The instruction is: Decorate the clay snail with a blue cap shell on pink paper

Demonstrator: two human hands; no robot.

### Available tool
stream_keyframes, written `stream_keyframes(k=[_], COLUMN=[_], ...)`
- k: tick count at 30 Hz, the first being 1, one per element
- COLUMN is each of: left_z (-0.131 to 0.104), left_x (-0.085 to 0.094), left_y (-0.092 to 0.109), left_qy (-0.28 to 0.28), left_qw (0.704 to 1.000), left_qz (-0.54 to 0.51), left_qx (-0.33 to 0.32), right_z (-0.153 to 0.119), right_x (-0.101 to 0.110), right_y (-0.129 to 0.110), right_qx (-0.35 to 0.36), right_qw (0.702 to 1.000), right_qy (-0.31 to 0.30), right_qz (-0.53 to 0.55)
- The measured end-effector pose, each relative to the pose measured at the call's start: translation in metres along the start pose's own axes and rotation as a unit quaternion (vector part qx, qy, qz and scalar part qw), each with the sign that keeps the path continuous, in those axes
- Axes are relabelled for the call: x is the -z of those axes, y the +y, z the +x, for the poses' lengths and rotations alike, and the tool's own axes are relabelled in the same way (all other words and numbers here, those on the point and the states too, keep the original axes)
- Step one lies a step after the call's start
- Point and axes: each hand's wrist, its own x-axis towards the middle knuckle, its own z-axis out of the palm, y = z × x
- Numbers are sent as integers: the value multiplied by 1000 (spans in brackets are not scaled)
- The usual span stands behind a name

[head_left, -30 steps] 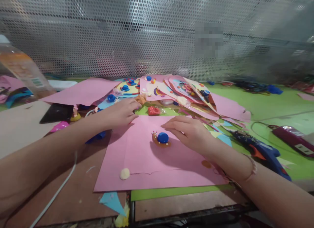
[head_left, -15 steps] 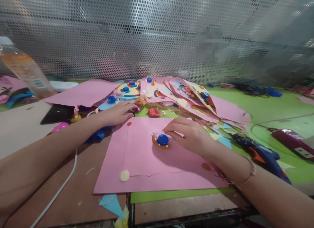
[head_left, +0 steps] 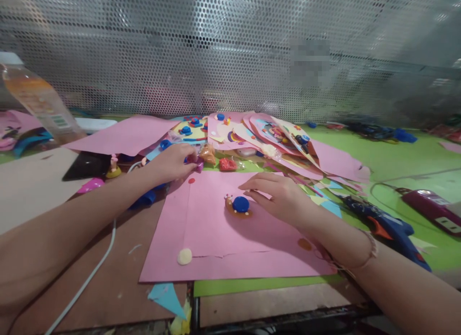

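A pink paper sheet (head_left: 212, 239) lies in front of me. A clay snail with a blue shell (head_left: 241, 204), a brown body and small pale dots sits on it. My right hand (head_left: 279, 198) hovers just right of the snail, fingertips drawn together; a tiny pale speck shows there, too small to name. My left hand (head_left: 175, 163) reaches beyond the sheet's far left corner, its fingers curled on a small purple clay packet (head_left: 198, 165). Beside that packet lie an orange-brown clay packet (head_left: 208, 153) and a red clay packet (head_left: 228, 164).
Decorated paper sheets (head_left: 230, 133) are heaped at the back before a perforated metal panel (head_left: 216, 51). A drink bottle (head_left: 39, 102) stands at left. At right lie a blue glue gun (head_left: 387, 222) and a maroon power strip (head_left: 432, 207). A white cable (head_left: 97, 272) crosses the left side.
My left hand has drawn slightly back to the left, its fingers curling around the purple packet. The orange-brown packet shows more fully. My right hand and the snail stay nearly still.
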Motion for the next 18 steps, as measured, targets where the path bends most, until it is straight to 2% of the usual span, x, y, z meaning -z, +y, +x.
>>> stream_keyframes(k=[5,11,18], left_z=[0,2,1], left_x=[-3,-6,-10], left_y=[-4,-10,-10], left_qy=[33,-44,-42], left_qw=[999,999,998], left_qz=[35,10,-8], left_qx=[16,26,-38], right_z=[0,0,0], right_x=[0,0,-1], right_y=[1,2,2], right_qx=[12,32,35], right_qw=[1000,999,999], right_qy=[-10,-17,-19], right_qz=[4,-2,-2])
